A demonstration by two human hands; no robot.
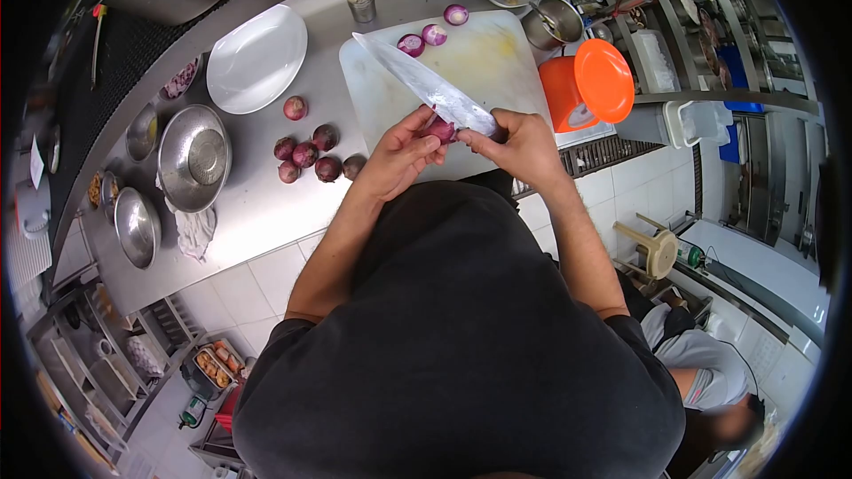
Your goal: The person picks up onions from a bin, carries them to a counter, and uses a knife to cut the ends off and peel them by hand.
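My left hand (401, 153) grips a small red onion (439, 130) between thumb and fingers, over the near edge of the white cutting board (497, 49). My right hand (522, 147) is closed on the handle end of a large kitchen knife (422, 80), its thumb close against the onion. The blade points up and to the left across the board. Peeled red onions (434, 35) lie at the board's far side. Several unpeeled red onions (304, 155) are on the steel counter left of my left hand.
An oval white plate (257, 60) and a metal bowl (194, 160) stand on the left of the counter. A tin can (361, 3) is behind the board. An orange container (568, 93) stands at its right. Another person (701, 355) is at lower right.
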